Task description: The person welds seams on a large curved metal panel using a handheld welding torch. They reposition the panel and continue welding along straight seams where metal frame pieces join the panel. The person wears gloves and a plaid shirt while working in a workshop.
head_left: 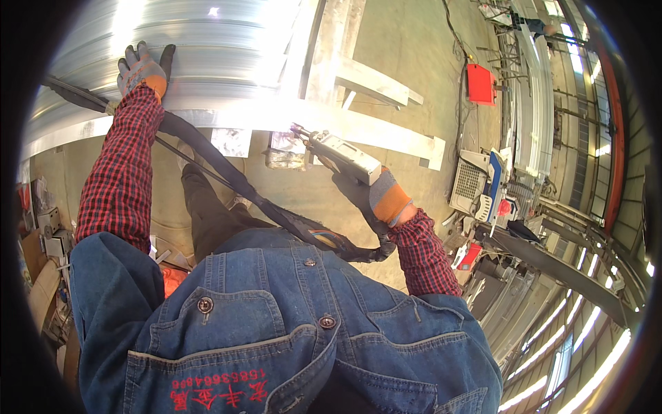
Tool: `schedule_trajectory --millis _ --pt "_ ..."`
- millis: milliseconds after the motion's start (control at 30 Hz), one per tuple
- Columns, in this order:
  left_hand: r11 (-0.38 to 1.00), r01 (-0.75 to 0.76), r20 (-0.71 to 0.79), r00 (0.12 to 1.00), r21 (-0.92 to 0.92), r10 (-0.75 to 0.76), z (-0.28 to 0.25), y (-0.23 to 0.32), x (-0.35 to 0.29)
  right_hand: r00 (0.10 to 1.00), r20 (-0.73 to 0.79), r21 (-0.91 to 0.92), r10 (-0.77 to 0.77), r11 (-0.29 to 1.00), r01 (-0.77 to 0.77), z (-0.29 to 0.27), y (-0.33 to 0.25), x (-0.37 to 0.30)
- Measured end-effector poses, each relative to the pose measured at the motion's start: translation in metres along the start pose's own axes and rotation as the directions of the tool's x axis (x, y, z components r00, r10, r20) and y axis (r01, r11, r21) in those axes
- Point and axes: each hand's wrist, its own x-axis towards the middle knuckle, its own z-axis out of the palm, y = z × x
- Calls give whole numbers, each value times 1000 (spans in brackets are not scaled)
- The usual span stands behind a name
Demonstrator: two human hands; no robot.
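My left hand (143, 72), in a grey and orange work glove, lies with fingers spread on a shiny ribbed metal panel (200, 62). In my right hand (369, 196), gloved the same way, is a handheld welding gun (345, 153), boxy and silver-grey. Its nozzle points left and meets, or nearly meets, a flat metal strip (358, 131) along the panel's near edge; glare hides the exact contact. A thick black sheathed cable (221, 169) runs from the left, below my left wrist, across my front and up to my right hand.
Metal beams (372, 81) extend beyond the strip. On the floor to the right stand a red box (480, 84) and a white and blue machine (476, 183). Long metal profiles (536, 117) are stacked farther right. Boxes and clutter (52, 224) sit at the left, and a cable (458, 103) crosses the floor.
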Motion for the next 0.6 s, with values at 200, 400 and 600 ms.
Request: schedule_trajectory --millis 200,400,600 --pt "999 -24 -5 1000 36 24 -1 -1 -2 1000 -4 39 2 999 -2 0 0 -3" --pt "999 -16 -6 1000 45 16 0 -1 -1 1000 -10 78 5 997 -4 1 1 -7" --pt "998 -21 -8 1000 51 21 2 -2 -1 1000 -24 82 -2 997 4 4 4 -10"
